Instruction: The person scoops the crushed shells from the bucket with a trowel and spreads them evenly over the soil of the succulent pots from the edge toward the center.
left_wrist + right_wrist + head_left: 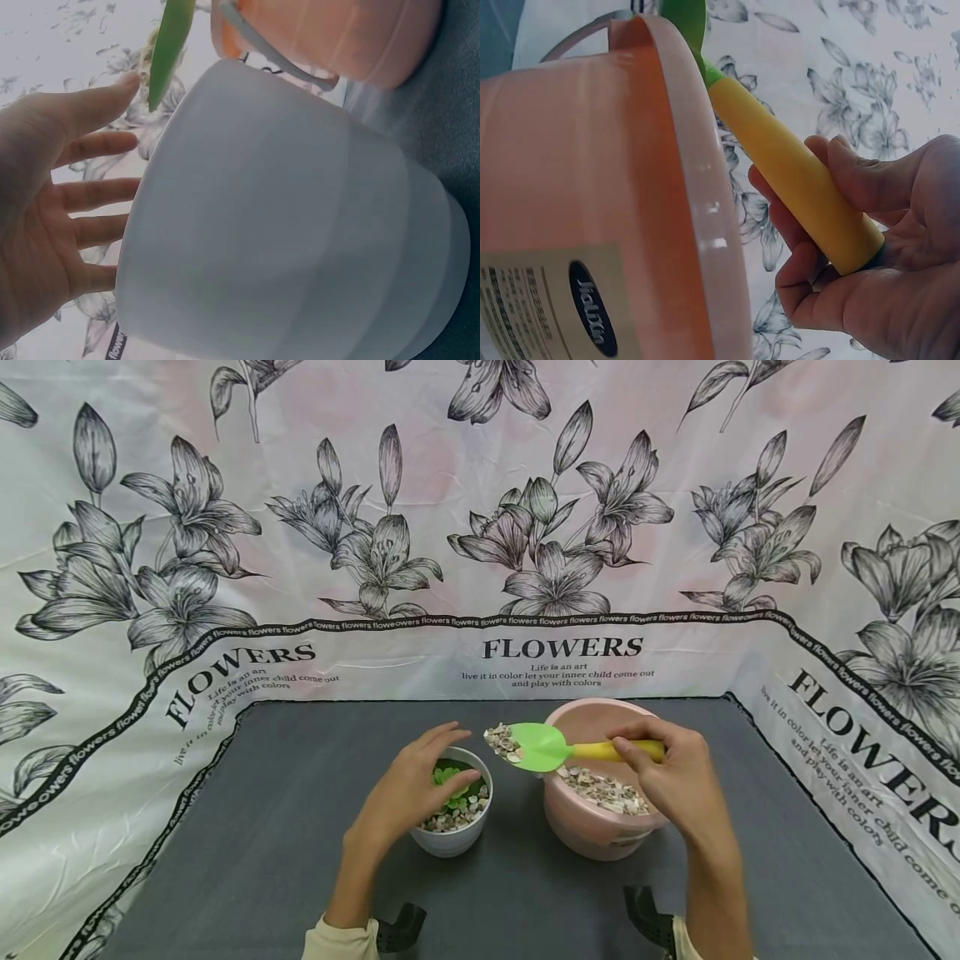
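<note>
Where the fingers of the right hand (pixel 671 772) curl round its yellow handle (pixel 795 172), I see a trowel (pixel 558 748) held nearly level, its green blade (pixel 536 745) pointing left and carrying pebbles (pixel 501 742) over the gap between a white pot (pixel 452 843) and a pink bucket (pixel 592 842). The fingers of the left hand (pixel 408 789) are spread and grasp nothing, beside the pot's rim; whether they touch it, I cannot tell. A green plant (pixel 448 775) stands among pebbles in the pot; more lie in the bucket.

Pot and bucket stand on a dark grey table (pixel 292 793); behind and at both sides hangs a pale cloth (pixel 420 668) printed with black lilies and "FLOWERS".

In my head view, the left hand covers part of the plant, and the bottom edge cuts off both pale sleeves (pixel 341 941). In the left wrist view, the pot's wall hides the plant. The right wrist view crops the blade, yet it alone shows the bucket's label (pixel 562 307) clearly.
</note>
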A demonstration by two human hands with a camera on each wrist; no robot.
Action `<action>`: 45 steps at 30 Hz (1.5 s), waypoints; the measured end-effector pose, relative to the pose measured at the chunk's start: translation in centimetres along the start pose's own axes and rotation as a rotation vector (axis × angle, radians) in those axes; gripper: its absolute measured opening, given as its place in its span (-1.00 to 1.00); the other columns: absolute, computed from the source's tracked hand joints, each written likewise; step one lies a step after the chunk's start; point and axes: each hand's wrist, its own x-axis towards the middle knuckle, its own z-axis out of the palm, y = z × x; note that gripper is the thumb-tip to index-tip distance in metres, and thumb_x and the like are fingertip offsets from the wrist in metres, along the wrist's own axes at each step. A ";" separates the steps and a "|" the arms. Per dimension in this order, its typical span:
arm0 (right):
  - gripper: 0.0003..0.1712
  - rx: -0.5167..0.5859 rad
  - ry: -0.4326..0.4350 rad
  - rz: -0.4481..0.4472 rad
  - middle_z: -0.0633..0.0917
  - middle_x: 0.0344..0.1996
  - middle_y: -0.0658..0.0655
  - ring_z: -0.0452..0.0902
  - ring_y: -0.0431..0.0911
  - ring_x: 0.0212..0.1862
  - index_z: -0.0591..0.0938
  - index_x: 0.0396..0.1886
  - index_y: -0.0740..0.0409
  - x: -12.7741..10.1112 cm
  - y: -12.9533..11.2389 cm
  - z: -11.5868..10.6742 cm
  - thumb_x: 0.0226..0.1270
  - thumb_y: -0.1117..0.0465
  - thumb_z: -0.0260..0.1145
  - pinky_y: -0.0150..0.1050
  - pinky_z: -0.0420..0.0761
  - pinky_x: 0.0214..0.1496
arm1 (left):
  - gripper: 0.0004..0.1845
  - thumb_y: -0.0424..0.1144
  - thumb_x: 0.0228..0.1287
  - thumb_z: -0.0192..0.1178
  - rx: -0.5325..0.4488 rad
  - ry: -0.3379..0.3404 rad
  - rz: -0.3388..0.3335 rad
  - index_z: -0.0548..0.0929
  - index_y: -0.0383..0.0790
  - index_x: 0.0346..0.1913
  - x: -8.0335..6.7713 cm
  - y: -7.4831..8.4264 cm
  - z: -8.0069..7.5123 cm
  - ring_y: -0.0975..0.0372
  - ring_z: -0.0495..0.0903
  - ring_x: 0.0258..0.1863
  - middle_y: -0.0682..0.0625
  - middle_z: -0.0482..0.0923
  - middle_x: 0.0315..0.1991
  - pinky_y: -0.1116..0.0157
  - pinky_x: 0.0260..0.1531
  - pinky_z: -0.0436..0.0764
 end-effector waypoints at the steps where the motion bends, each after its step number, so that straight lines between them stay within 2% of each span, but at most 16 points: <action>1: -0.92 0.002 -0.002 0.003 0.81 -0.30 0.24 0.43 -0.25 -0.46 0.81 -0.21 0.25 0.0 -0.1 0.1 0.38 0.40 0.42 -0.39 0.47 -0.42 | -0.37 0.01 0.40 0.38 0.003 -0.004 -0.006 0.53 -0.05 0.46 0.0 0.0 -0.1 -0.12 0.45 0.50 -0.11 0.38 0.56 -0.22 0.41 0.49; 6: -0.93 0.022 -0.004 -0.003 0.80 -0.31 0.23 0.43 -0.27 -0.46 0.82 -0.22 0.24 0.1 -0.4 0.6 0.38 0.38 0.43 -0.40 0.47 -0.43 | -0.35 0.03 0.40 0.37 0.012 -0.016 -0.013 0.51 -0.05 0.48 -0.1 -0.4 -0.5 -0.13 0.43 0.51 -0.11 0.37 0.57 -0.22 0.42 0.48; 11: -0.95 0.044 0.013 -0.056 0.80 -0.34 0.20 0.45 -0.30 -0.42 0.81 -0.27 0.25 0.1 -0.5 1.5 0.33 0.42 0.45 -0.44 0.49 -0.37 | -0.34 0.04 0.40 0.37 0.022 -0.019 -0.011 0.50 -0.06 0.48 -0.1 -0.9 -0.8 -0.13 0.44 0.50 -0.12 0.38 0.56 -0.22 0.41 0.50; 17: -0.90 0.047 0.035 -0.118 0.80 -0.41 0.16 0.41 -0.29 -0.44 0.82 -0.35 0.24 0.1 -0.8 2.5 0.25 0.49 0.48 -0.41 0.44 -0.40 | -0.32 0.06 0.41 0.36 0.025 -0.040 -0.038 0.48 -0.08 0.49 -0.3 -1.5 -1.1 -0.14 0.42 0.52 -0.15 0.38 0.56 -0.24 0.42 0.47; 21: -0.87 0.050 0.024 -0.143 0.82 -0.41 0.16 0.47 -0.28 -0.44 0.83 -0.33 0.26 0.1 -1.2 2.9 0.24 0.52 0.46 -0.41 0.49 -0.40 | -0.31 0.08 0.41 0.35 0.021 -0.053 -0.056 0.48 -0.07 0.49 -0.3 -1.9 -1.4 -0.13 0.41 0.53 -0.17 0.39 0.55 -0.21 0.43 0.48; 29: -0.91 0.037 -0.030 -0.090 0.82 -0.36 0.19 0.58 -0.11 -0.38 0.82 -0.26 0.28 0.1 -2.0 3.8 0.30 0.47 0.45 -0.41 0.58 -0.35 | -0.30 0.09 0.43 0.33 0.000 -0.083 -0.065 0.45 -0.11 0.51 -0.6 -2.8 -2.3 -0.11 0.41 0.52 -0.16 0.44 0.52 -0.19 0.43 0.48; 34: -0.90 0.030 -0.044 -0.116 0.83 -0.33 0.18 0.66 -0.06 -0.30 0.82 -0.25 0.26 -0.1 -2.3 4.7 0.29 0.47 0.45 -0.32 0.67 -0.23 | -0.26 0.13 0.43 0.31 0.005 -0.143 -0.073 0.42 -0.13 0.54 -1.0 -3.8 -2.9 -0.11 0.40 0.53 -0.14 0.44 0.52 -0.20 0.43 0.47; 39: -0.89 0.044 -0.091 -0.110 0.83 -0.27 0.13 0.73 -0.07 -0.20 0.82 -0.21 0.20 -0.5 -2.8 5.7 0.34 0.43 0.43 -0.16 0.76 -0.06 | -0.12 0.17 0.32 0.40 -0.012 -0.234 -0.113 0.36 -0.12 0.58 -1.5 -4.6 -3.6 -0.17 0.35 0.56 -0.19 0.39 0.55 -0.26 0.42 0.45; 45: -0.85 0.061 -0.147 -0.088 0.82 -0.30 0.01 0.66 -0.15 -0.19 0.82 -0.24 0.05 -0.8 -3.7 7.0 0.37 0.39 0.42 -0.24 0.67 -0.07 | 0.17 0.16 0.12 0.56 -0.062 -0.358 -0.169 0.12 -0.06 0.69 -1.7 -5.1 -3.8 -0.25 0.36 0.53 -0.28 0.31 0.58 -0.30 0.34 0.50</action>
